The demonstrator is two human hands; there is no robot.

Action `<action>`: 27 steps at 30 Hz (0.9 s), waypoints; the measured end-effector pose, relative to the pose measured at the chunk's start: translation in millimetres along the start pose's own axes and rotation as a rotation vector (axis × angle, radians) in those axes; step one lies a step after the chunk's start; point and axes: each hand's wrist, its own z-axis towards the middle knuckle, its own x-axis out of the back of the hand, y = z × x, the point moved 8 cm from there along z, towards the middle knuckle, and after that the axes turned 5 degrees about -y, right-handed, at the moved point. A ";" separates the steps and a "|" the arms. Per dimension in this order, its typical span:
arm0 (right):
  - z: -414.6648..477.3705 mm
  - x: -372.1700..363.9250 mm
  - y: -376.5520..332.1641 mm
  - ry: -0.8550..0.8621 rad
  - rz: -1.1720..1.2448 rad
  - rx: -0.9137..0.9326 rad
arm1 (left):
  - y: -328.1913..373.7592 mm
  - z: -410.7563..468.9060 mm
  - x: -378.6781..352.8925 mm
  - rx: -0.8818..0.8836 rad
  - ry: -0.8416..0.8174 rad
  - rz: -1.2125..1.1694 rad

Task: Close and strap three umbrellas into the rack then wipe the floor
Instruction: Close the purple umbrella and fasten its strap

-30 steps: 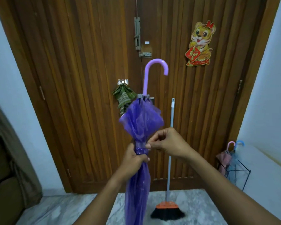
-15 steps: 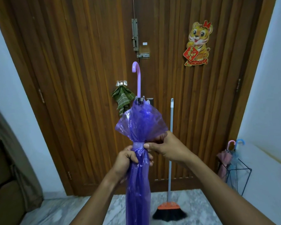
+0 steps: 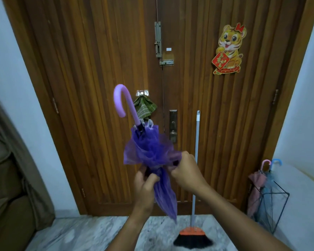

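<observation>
Both hands meet at the purple umbrella [image 3: 150, 153] in front of the wooden door [image 3: 101, 87]: the left hand [image 3: 145, 183] is wrapped around its gathered middle, the right hand [image 3: 186, 172] is pinching the fabric beside it. That umbrella tilts, hook handle leaning left of the door's latch. Right of the door, the wire rack [image 3: 272, 205] holds a pink umbrella [image 3: 257, 180] and a blue umbrella [image 3: 272, 176]. A broom [image 3: 195, 178] leans against the door. A green cloth [image 3: 145, 106] hangs on the door.
</observation>
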 end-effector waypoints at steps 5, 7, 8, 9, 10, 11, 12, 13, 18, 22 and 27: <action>2.7 -5.6 -25.7 0.010 0.038 0.055 | 3.5 14.9 -12.9 0.087 -0.038 -0.217; 3.3 -5.5 -31.0 0.027 0.039 0.049 | 14.0 21.3 -17.2 0.098 -0.041 -0.356; 2.9 -4.9 -31.9 0.034 0.062 0.044 | 15.9 24.2 -16.5 0.098 -0.029 -0.417; 1.8 -4.5 -33.5 0.042 0.087 0.043 | 15.0 26.7 -14.5 0.100 -0.022 -0.478; 0.4 -4.5 -33.7 0.051 0.110 0.040 | 13.3 27.8 -13.1 0.107 -0.019 -0.530; -2.0 -5.1 -34.4 0.056 0.127 0.037 | 13.4 26.1 -12.9 0.120 -0.019 -0.574; -3.8 -6.7 -33.9 0.057 0.136 0.033 | 10.6 25.6 -12.2 0.135 -0.027 -0.605; -5.9 -8.3 -33.6 0.058 0.138 0.031 | 8.0 24.5 -11.9 0.156 -0.035 -0.623; -13.9 -6.9 -35.8 0.123 0.041 0.094 | -1.6 28.1 -5.8 0.175 -0.015 -0.604; -16.8 -0.6 -35.1 0.200 0.033 0.119 | -1.9 30.6 -2.2 0.152 -0.026 -0.574; -16.9 4.4 -31.2 0.234 0.192 0.089 | 6.2 33.2 -9.1 0.160 -0.115 -0.564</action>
